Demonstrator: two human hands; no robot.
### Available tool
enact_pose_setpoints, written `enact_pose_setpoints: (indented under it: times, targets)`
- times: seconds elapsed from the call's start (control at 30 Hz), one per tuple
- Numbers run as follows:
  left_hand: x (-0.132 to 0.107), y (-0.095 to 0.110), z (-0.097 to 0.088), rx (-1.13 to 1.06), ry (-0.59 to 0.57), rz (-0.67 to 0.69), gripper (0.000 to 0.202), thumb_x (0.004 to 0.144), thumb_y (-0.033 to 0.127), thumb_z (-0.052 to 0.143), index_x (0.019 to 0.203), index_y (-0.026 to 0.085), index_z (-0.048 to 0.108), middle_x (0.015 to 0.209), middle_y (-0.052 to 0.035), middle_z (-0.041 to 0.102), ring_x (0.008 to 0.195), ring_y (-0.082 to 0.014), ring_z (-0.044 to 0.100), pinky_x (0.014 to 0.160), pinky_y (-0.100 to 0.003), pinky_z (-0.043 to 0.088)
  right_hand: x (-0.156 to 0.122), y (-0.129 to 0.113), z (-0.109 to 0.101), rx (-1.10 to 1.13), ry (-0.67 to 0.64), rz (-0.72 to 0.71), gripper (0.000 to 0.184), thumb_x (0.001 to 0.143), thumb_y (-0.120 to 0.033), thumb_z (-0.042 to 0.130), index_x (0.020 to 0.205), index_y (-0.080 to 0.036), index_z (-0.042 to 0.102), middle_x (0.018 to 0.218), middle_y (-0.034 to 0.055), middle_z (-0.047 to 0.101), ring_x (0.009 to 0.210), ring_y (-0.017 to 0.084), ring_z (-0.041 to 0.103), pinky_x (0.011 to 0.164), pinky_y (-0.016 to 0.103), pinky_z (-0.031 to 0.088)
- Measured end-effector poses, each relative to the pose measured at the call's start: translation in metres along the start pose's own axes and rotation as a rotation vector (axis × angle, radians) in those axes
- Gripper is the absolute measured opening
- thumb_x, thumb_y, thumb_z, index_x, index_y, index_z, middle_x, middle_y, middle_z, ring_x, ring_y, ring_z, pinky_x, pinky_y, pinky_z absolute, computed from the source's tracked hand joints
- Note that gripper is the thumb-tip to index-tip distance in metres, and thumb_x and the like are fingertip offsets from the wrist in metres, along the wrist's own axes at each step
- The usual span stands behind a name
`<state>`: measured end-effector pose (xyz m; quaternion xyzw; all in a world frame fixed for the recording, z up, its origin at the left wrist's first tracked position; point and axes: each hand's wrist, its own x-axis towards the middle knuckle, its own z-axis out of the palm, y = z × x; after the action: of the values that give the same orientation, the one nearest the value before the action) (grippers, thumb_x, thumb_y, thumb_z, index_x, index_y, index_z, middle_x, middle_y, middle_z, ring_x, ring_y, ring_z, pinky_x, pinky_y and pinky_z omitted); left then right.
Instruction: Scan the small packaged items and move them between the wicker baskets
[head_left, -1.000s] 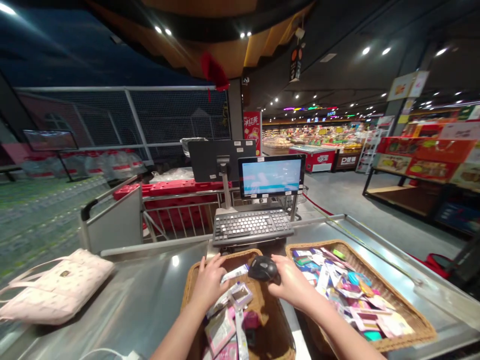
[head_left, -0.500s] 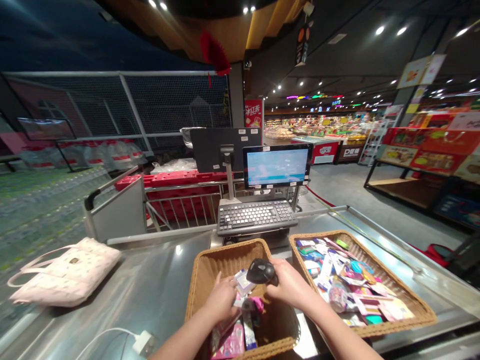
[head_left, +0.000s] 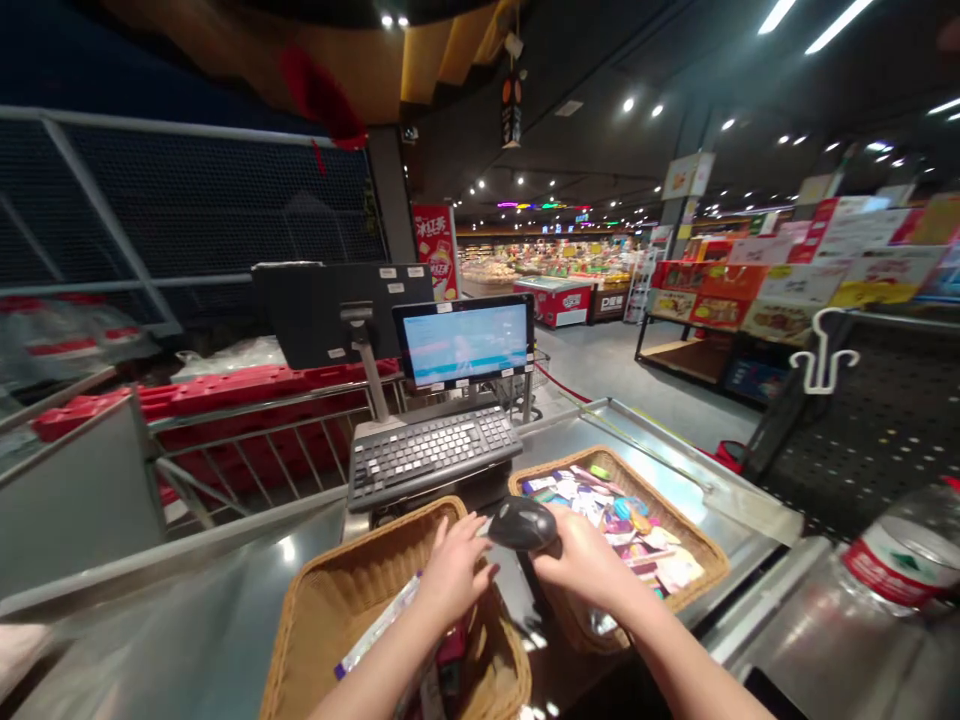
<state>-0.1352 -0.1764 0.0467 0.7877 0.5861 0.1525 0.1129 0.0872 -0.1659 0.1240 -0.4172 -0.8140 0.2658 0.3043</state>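
Observation:
My right hand (head_left: 581,555) is wrapped round a black handheld barcode scanner (head_left: 523,524), its head turned left. My left hand (head_left: 456,570) is at the right rim of the left wicker basket (head_left: 330,575), its curled fingers close to the scanner head. A pale sliver of something shows at its fingertips, too little to name. Inside this basket, partly behind my left forearm, lie a long white and purple pack (head_left: 382,622) and dark pink items. Right of the scanner, the other wicker basket (head_left: 709,590) holds many small colourful packages (head_left: 637,525).
Behind the baskets stand a black keyboard (head_left: 435,452), a lit screen (head_left: 466,342) and a dark monitor back (head_left: 322,310). A large bottle (head_left: 904,550) is at the right, below a white hook (head_left: 823,355). A metal cart (head_left: 247,440) stands beyond the counter.
The view has turned right, putting the pink bag almost out of sight. My left hand has risen from the items in the left basket towards the scanner, still in my right hand.

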Motion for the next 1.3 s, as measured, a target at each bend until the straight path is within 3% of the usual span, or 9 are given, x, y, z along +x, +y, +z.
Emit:
enact_pose_setpoints:
  times: [0.2,0.3,0.4,0.53,0.73,0.9,1.07,1.3]
  targets:
    - [0.081,0.080,0.034,-0.094,0.018,0.139,0.030,0.082,0.035,0.062,0.111,0.029,0.067,0.145,-0.0068,0.052,0.137,-0.0301,0.041,0.117,-0.062,0.017,-0.009,0.046,-0.070,-0.108,0.173,0.065,0.042,0.064,-0.011,0.057,0.104,-0.019,0.068,0.108,0.0074,0.071,0.100,0.026,0.064,0.091,0.035,0.048]
    - [0.117,0.114,0.057,-0.085,-0.002,0.200,0.025,0.082,0.036,0.061,0.102,0.026,0.070,0.143,-0.0079,0.052,0.135,-0.0319,0.042,0.116,-0.062,0.018,-0.014,0.068,-0.099,-0.149,0.224,0.131,0.034,0.064,-0.013,0.057,0.095,-0.018,0.068,0.100,0.0073,0.072,0.093,0.026,0.065,0.086,0.035,0.050]
    - [0.147,0.138,0.078,-0.063,-0.033,0.238,0.020,0.081,0.035,0.060,0.091,0.024,0.072,0.141,-0.0095,0.054,0.132,-0.0336,0.045,0.114,-0.065,0.020,-0.019,0.088,-0.120,-0.183,0.266,0.172,0.028,0.064,-0.014,0.056,0.089,-0.017,0.068,0.094,0.0076,0.072,0.089,0.027,0.065,0.084,0.036,0.050]
    - [0.172,0.154,0.096,-0.011,-0.062,0.297,0.015,0.073,0.029,0.064,0.080,0.022,0.074,0.128,-0.0129,0.064,0.128,-0.0369,0.047,0.112,-0.067,0.018,-0.025,0.110,-0.138,-0.198,0.290,0.201,0.031,0.064,-0.014,0.054,0.091,-0.017,0.069,0.095,0.0083,0.072,0.090,0.027,0.065,0.083,0.036,0.050]
    - [0.186,0.158,0.100,0.039,-0.060,0.342,0.031,0.072,0.017,0.057,0.097,0.020,0.075,0.126,-0.0141,0.066,0.130,-0.0347,0.046,0.117,-0.065,0.009,-0.026,0.132,-0.152,-0.179,0.307,0.221,0.036,0.065,-0.015,0.053,0.096,-0.016,0.070,0.098,0.0093,0.072,0.092,0.027,0.065,0.085,0.036,0.051]
    - [0.185,0.140,0.087,0.051,0.035,0.440,0.025,0.077,0.014,0.054,0.093,0.021,0.072,0.130,-0.0105,0.064,0.134,-0.0304,0.045,0.119,-0.064,0.006,-0.022,0.139,-0.156,-0.160,0.299,0.226,0.037,0.067,-0.016,0.053,0.099,-0.016,0.071,0.103,0.0098,0.072,0.097,0.027,0.065,0.088,0.037,0.050]
    - [0.177,0.106,0.060,0.059,0.247,0.510,0.016,0.078,0.012,0.056,0.086,0.022,0.066,0.129,-0.0065,0.066,0.134,-0.0264,0.047,0.120,-0.063,0.009,-0.017,0.138,-0.154,-0.159,0.287,0.226,0.037,0.068,-0.018,0.056,0.101,-0.016,0.071,0.104,0.0105,0.072,0.099,0.029,0.065,0.089,0.038,0.050]
    - [0.158,0.085,0.010,0.150,0.374,0.465,0.005,0.085,0.019,0.058,0.082,0.021,0.062,0.133,-0.0089,0.064,0.135,-0.0294,0.046,0.116,-0.067,0.016,-0.007,0.121,-0.145,-0.142,0.266,0.166,0.039,0.067,-0.016,0.054,0.102,-0.017,0.070,0.102,0.0095,0.072,0.095,0.028,0.065,0.087,0.038,0.050]
